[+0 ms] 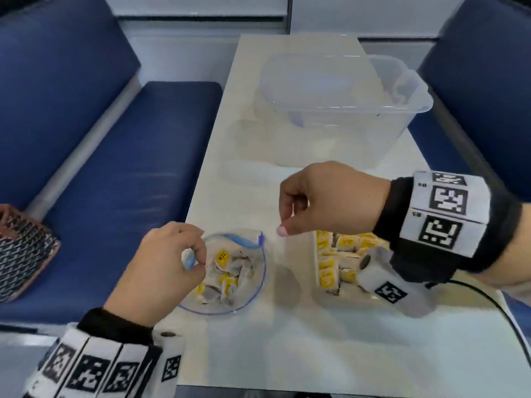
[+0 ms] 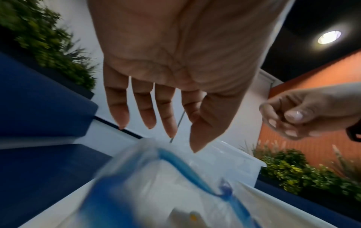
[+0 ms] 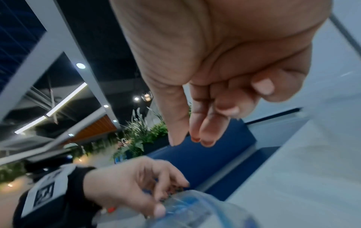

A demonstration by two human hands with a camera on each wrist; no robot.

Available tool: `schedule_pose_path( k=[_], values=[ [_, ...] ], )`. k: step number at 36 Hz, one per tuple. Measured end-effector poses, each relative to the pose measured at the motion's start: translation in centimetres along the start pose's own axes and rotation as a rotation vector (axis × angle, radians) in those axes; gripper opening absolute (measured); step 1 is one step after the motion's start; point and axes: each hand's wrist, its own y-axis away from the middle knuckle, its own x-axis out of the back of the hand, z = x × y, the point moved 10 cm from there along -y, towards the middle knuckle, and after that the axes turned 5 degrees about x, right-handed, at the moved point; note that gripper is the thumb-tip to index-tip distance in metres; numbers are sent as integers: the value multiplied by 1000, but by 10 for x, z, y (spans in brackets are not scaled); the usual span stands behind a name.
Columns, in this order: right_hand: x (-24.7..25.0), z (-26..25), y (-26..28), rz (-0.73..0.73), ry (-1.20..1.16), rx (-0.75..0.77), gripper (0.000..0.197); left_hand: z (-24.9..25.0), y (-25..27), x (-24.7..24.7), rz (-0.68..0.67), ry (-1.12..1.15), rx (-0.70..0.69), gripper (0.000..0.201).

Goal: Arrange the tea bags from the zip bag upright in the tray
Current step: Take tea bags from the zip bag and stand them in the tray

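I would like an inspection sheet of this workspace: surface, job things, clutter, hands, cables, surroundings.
Surface: pale table, partly bare.
Job's things: open zip bag with tea bags inside; tray already holding tea bags.
Clutter: clear bin at the far end.
Hands: left hand pinches the bag rim; right hand hovers, fingers curled, holding nothing.
Cables: black cable from the right wrist.
Surroundings: blue benches on both sides.

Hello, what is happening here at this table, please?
A person is moving tea bags from a zip bag into a tray. The left hand holds the bag's mouth open. The right hand hovers between bag and tray, fingers curled and holding nothing visible. Many tea bags already sit in the tray; several remain in the bag.
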Motion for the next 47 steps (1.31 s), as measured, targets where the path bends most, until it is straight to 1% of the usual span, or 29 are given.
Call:
schedule_pose_path(
  k=[2, 4, 5, 6, 8, 11, 14, 15, 16, 17, 18, 20, 22, 25, 29, 32, 35, 39, 42, 45, 47],
  values=[
    [-13, -21, -11, 12, -22, 40, 11, -15, 10, -9, -28, 28, 55, 45],
    [-34, -37, -21, 0, -26, 60, 2, -23, 18, -20, -71, 30, 90, 35],
    [-47, -43, -25, -17, -30, 61, 6, -25, 22, -25, -89, 26, 101, 30],
    [-62, -46, -29, -44, -32, 53, 13, -28, 25, -31, -102, 31, 113, 29],
    [-94, -51, -33, -125, -2, 37, 26, -35, 30, -41, -122, 53, 141, 39],
    [-138, -52, -34, -263, 78, 20, 36, -41, 35, -49, -125, 90, 153, 54],
    [-162, -47, -45, -349, 123, -49, 39, -39, 37, -48, -117, 126, 134, 62],
    [-170, -44, -47, -398, 131, -77, 41, -38, 37, -47, -110, 149, 119, 64],
    [-178, -44, -49, -452, 143, -90, 44, -36, 37, -45, -100, 173, 108, 66],
    [-183, -45, -50, -473, 155, -90, 47, -36, 38, -44, -94, 195, 107, 68],
    [-186, -48, -53, -453, 171, -74, 48, -36, 38, -42, -89, 216, 110, 69],
    [-186, -58, -58, -356, 213, -24, 42, -35, 39, -40, -77, 247, 106, 72],
    [-189, -64, -61, -290, 243, -5, 39, -32, 40, -38, -79, 275, 104, 72],
    [-191, -65, -59, -235, 176, -73, 31, -28, 41, -38, -74, 288, 82, 70],
    [-194, -63, -62, -208, 179, -98, 30, -26, 43, -38, -72, 291, 55, 69],
    [-199, -61, -64, -260, 218, -87, 30, -26, 43, -34, -68, 320, 55, 67],
    [-198, -55, -64, -249, 187, -122, 27, -32, 41, -32, -47, 280, 65, 67],
    [-191, -48, -62, -172, 55, -159, 30, -39, 38, -33, -30, 260, 85, 66],
    [-188, -43, -59, -161, -80, -196, 31, -38, 36, -30, -19, 272, 78, 65],
    [-178, -36, -52, -71, -204, -224, 25, -41, 34, -32, -21, 275, 93, 65],
    [-172, -32, -47, -9, -257, -237, 15, -45, 34, -36, -32, 274, 116, 67]
  ],
)
